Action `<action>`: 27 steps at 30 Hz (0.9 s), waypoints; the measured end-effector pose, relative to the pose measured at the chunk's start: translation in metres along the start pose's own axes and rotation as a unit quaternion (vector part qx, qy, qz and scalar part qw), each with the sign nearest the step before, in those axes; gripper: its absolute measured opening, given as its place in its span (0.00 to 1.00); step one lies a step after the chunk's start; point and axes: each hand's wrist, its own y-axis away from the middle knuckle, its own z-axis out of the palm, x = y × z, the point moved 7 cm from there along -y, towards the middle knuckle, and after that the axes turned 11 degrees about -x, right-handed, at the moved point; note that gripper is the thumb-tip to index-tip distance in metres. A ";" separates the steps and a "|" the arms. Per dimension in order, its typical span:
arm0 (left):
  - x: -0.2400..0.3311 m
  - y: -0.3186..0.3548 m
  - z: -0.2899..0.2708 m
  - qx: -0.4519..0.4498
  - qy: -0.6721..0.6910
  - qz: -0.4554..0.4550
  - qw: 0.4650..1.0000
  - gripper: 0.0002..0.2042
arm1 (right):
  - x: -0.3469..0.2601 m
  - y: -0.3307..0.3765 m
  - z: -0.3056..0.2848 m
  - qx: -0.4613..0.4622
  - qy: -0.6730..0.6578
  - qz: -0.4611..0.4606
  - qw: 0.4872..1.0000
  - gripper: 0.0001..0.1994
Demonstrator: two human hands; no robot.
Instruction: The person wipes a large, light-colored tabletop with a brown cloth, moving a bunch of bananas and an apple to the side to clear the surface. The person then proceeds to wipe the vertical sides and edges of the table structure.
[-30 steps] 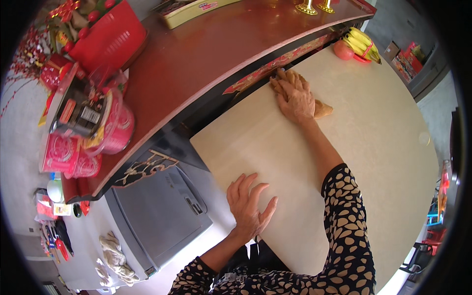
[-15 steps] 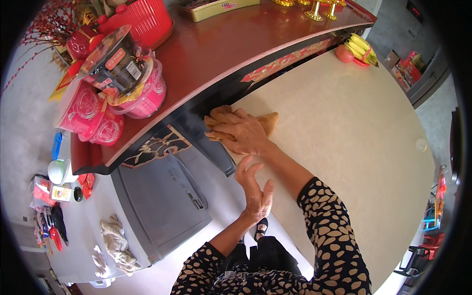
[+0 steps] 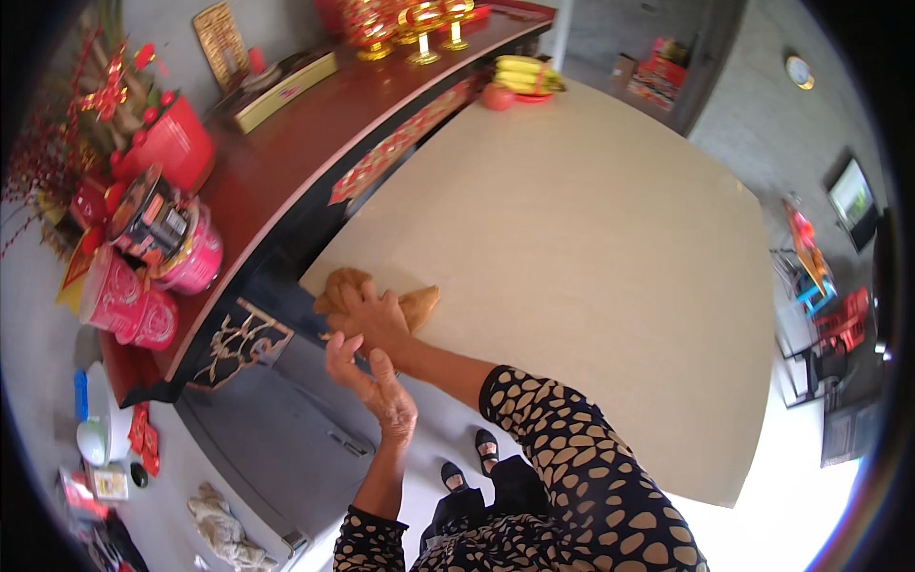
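Grey wall [image 3: 748, 119] at right carries a round clock [image 3: 800, 72] and, further along, a dark-framed panel [image 3: 853, 202]; red chair [image 3: 848, 322] lower down, doorway [image 3: 707, 76] at upper right. Long dark-red cabinet [image 3: 286, 148] runs along the left, grey unit [image 3: 276, 443] near its close end. Floor [image 3: 434, 429] pale, smooth; strong white light [image 3: 786, 505] floods the lower right.

Labels [image 3: 174, 223] on stacked tubs [image 3: 200, 259] — illegible

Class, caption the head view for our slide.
Right hand on a brown cloth at one corner of a beige table.
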 end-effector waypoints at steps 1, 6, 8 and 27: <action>0.005 0.002 0.000 -0.011 -0.008 0.002 1.000 0.16 | 0.001 0.012 0.001 0.017 0.008 0.008 1.000 0.12; 0.024 0.017 0.014 -0.087 0.053 -0.009 0.995 0.16 | 0.010 0.077 -0.012 -0.009 -0.005 0.021 1.000 0.14; 0.040 0.024 0.026 -0.115 0.045 0.029 0.992 0.14 | 0.020 0.104 -0.008 0.047 -0.006 0.043 0.998 0.15; 0.047 0.052 0.078 -0.225 -0.020 0.108 0.968 0.13 | 0.053 0.324 -0.051 0.026 -0.014 0.101 0.994 0.18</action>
